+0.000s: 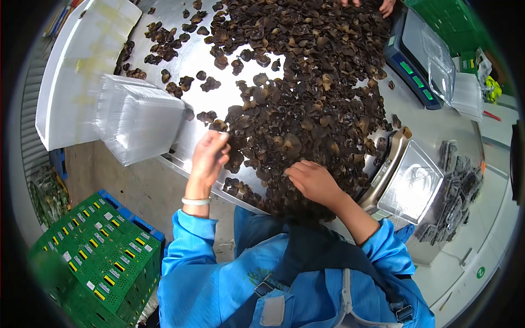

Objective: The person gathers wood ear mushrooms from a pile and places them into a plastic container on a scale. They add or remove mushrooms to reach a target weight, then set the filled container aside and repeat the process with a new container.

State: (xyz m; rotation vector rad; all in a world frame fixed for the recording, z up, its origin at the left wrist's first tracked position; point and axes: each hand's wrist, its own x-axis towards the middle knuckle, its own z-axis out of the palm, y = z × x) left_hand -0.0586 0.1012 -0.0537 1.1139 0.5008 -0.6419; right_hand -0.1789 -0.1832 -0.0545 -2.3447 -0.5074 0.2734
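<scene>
A broad pile of dark brown wood ear mushrooms [306,109] covers much of the metal table. My left hand [210,156], with a pale bracelet at the wrist, is at the pile's near left edge, fingers curled in; what they hold, if anything, is hidden. Lower down, my right hand [311,181] rests against the near part of the pile with its fingers bent together, their tips partly out of sight among the mushrooms. To its right, a clear plastic tray [413,183] sits on a weighing scale [387,167].
Stacked clear trays [139,117] stand at the left table edge beside a white foam box [82,71]. Another scale [413,60] is at the upper right. Another person's hand [387,7] reaches in at the top. Green crates [98,251] stand at lower left.
</scene>
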